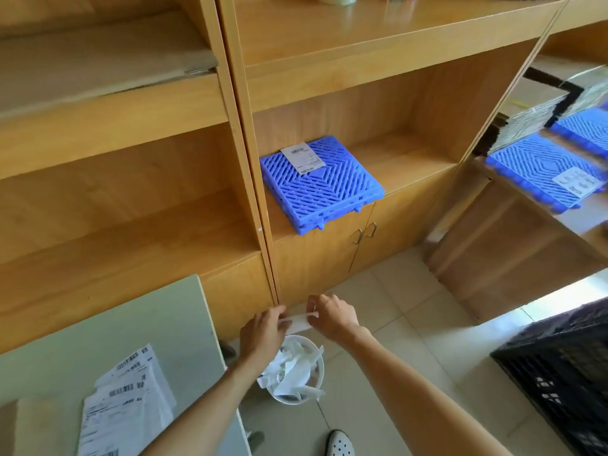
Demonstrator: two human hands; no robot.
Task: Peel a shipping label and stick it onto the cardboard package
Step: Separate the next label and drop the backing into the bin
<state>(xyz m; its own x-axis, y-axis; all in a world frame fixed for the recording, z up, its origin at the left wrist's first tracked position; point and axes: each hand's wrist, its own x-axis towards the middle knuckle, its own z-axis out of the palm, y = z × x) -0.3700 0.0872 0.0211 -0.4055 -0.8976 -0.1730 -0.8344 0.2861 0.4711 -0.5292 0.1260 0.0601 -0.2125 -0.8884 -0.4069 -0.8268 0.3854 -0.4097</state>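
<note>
We see both hands low in view, above a white bin (pixel 296 370) full of paper scraps. Left hand (pixel 263 330) & right hand (pixel 332 315) each pinch an end of a white label (pixel 297 322), fingers closed on it. More labels (pixel 126 399) lie stacked on the bench (pixel 148 327) at left. Blue grid tile (pixel 320 182) w/ a label stuck on sits on the shelf.
</note>
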